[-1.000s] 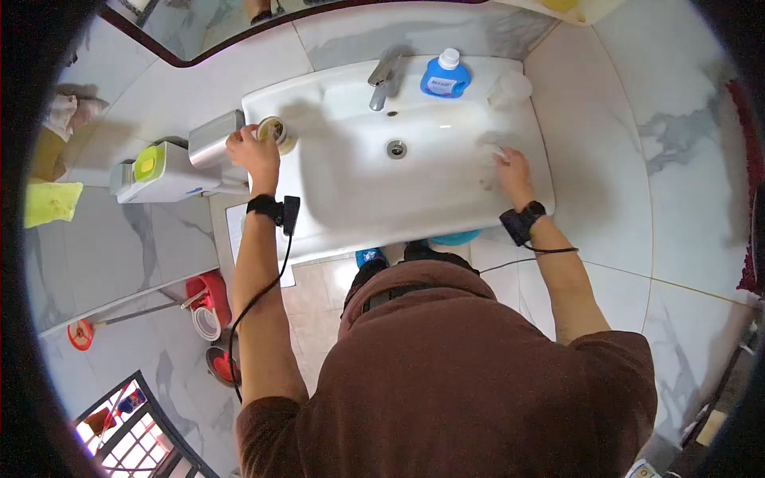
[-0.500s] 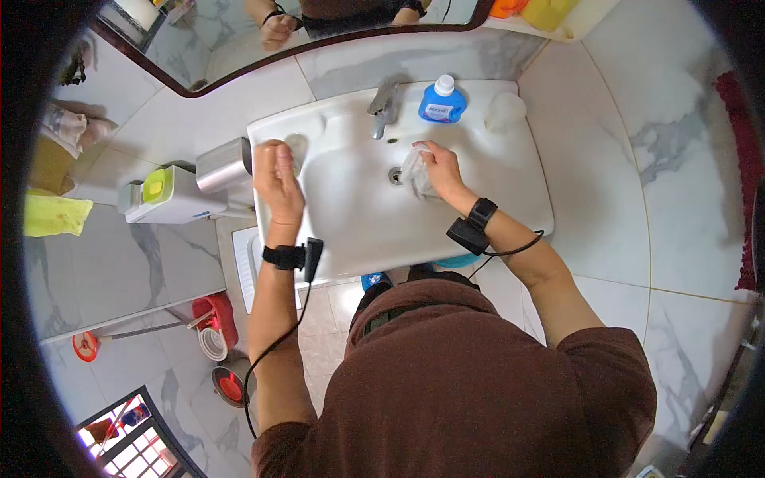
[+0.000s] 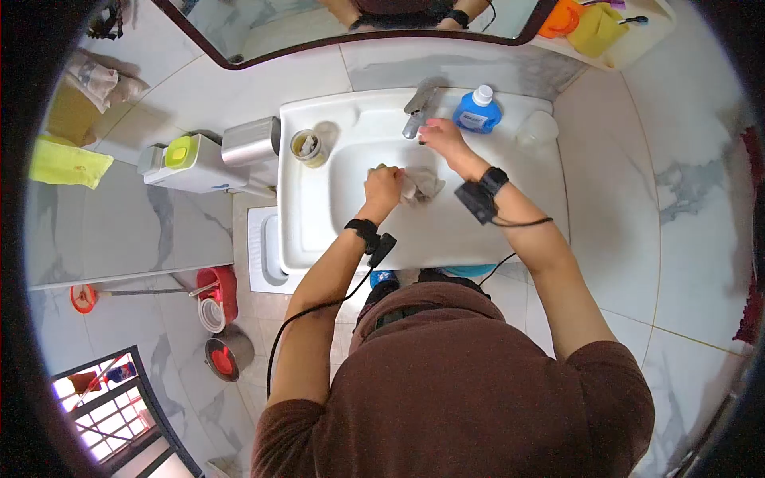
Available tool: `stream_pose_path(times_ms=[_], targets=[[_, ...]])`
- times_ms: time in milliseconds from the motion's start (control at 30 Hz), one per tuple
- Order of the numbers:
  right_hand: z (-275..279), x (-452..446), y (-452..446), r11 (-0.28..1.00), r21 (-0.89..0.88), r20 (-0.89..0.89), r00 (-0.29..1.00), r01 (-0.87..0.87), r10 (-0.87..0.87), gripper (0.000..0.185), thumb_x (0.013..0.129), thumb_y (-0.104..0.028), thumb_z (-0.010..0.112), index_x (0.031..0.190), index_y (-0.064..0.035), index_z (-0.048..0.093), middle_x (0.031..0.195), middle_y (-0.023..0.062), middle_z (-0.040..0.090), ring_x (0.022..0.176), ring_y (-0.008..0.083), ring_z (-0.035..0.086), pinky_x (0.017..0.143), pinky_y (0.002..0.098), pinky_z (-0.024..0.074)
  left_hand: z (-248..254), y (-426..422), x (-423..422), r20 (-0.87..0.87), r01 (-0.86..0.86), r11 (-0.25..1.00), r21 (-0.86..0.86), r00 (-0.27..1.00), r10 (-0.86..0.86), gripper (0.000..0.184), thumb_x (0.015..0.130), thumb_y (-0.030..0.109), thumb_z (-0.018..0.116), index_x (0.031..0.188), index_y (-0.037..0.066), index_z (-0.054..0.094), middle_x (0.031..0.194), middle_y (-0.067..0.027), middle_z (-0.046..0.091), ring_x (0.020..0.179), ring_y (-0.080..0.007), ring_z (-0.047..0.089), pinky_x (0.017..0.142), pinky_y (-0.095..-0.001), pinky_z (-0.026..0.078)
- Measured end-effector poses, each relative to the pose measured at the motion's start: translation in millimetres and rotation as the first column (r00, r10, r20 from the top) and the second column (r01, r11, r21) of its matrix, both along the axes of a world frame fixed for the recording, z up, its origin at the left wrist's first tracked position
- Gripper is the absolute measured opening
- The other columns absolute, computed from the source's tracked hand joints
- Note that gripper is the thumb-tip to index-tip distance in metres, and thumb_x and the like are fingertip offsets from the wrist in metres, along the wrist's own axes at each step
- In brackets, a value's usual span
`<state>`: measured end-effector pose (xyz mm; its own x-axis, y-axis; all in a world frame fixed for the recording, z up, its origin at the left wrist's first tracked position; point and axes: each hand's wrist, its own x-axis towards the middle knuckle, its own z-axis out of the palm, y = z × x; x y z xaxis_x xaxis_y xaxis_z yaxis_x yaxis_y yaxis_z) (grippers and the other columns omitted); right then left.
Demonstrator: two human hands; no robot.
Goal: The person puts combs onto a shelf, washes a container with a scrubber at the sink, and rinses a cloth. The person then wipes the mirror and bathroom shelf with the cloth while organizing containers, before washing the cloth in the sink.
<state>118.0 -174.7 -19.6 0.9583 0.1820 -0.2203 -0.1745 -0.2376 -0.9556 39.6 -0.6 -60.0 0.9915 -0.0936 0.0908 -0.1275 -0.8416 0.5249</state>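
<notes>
My left hand (image 3: 382, 190) is closed at the edge of a crumpled greyish-white cloth (image 3: 423, 186), low over the basin of the white sink (image 3: 510, 231). The cloth hangs out to the right of my fingers and covers the drain area. My right hand (image 3: 448, 143) is beside the spout of the metal faucet (image 3: 418, 111), fingers stretched toward it with no object visible in them. Whether the fingertips touch the spout I cannot tell. Behind that hand stands a blue bottle (image 3: 477, 113) with a white cap.
A glass jar (image 3: 308, 148) with pale pieces inside stands on the sink's left ledge. On the right ledge is a translucent container (image 3: 538, 129). A dark-framed mirror (image 3: 358, 40) hangs above, and a shelf (image 3: 629, 52) holds orange and yellow items.
My left hand has moved right from the jar on the ledge to the cloth. My right hand has let go of the cloth and moved up to the faucet. The view has shifted.
</notes>
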Motion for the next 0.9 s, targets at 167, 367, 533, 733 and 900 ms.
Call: stream_pose_path(times_ms=[167, 367, 533, 733, 900], targets=[[19.5, 33.1, 10.5, 0.597, 0.787, -0.394, 0.872, 0.157, 0.289, 0.025, 0.078, -0.002, 0.042, 0.099, 0.0116, 0.045, 0.114, 0.027, 0.051, 0.109, 0.0369, 0.052, 0.094, 0.0411, 0.0433, -10.9, 2.7, 18.1, -0.256, -0.042, 0.993, 0.113, 0.964, 0.07, 0.026, 0.085, 0.028, 0.054, 0.084, 0.006, 0.067, 0.09, -0.0175, 0.064, 0.081, -0.0381, 0.062, 0.069, -0.0419, 0.051], [61.4, 45.7, 5.5, 0.562, 0.797, -0.416, 0.877, 0.222, 0.242, 0.047, 0.074, -0.001, 0.041, 0.115, 0.0202, 0.035, 0.125, 0.0288, 0.043, 0.121, 0.0356, 0.042, 0.1, 0.0389, 0.0368, -19.2, 13.4, 15.7, -0.486, -0.31, 0.637, -0.706, 0.866, -0.117, 0.033, 0.078, 0.027, 0.065, 0.091, -0.003, 0.064, 0.082, -0.0111, 0.065, 0.064, -0.0186, 0.063, 0.055, -0.0305, 0.051], [38.8, 28.5, -2.4, 0.799, 0.6, -0.288, 0.921, -0.04, 0.263, 0.031, 0.079, -0.012, 0.042, 0.098, 0.008, 0.055, 0.104, 0.0184, 0.06, 0.1, 0.023, 0.058, 0.082, 0.03, 0.0459, -34.8, 0.6, 32.6, -0.697, -0.643, 0.32, -0.696, 0.712, -0.086, 0.024, 0.079, 0.007, 0.055, 0.102, 0.0, 0.053, 0.092, -0.0103, 0.059, 0.08, -0.0224, 0.061, 0.069, -0.0384, 0.052], [-72.1, -46.2, -27.8, 0.992, -0.104, -0.413, 0.91, -0.067, 0.018, 0.041, 0.086, -0.031, 0.04, 0.074, 0.0021, 0.062, 0.062, 0.0126, 0.062, 0.046, 0.0213, 0.058, 0.04, 0.0285, 0.0453, -42.3, -9.1, 47.5, -0.64, -0.682, -0.068, -0.729, 0.713, -0.285, 0.035, 0.074, -0.004, 0.04, 0.108, 0.001, 0.046, 0.106, -0.014, 0.052, 0.102, -0.028, 0.052, 0.088, -0.0474, 0.046], [-85.5, -55.5, -17.2, 0.935, 0.228, -0.838, 0.543, 0.27, 0.047, 0.051, 0.089, -0.04, 0.038, 0.098, 0.0065, 0.056, 0.08, 0.0196, 0.063, 0.065, 0.0262, 0.064, 0.055, 0.0342, 0.052, -17.8, -13.9, 35.1, -0.582, -0.696, -0.136, -0.706, 0.678, -0.449, 0.034, 0.074, -0.003, 0.038, 0.106, -0.001, 0.048, 0.106, -0.0152, 0.052, 0.102, -0.0294, 0.052, 0.094, -0.0481, 0.041]])
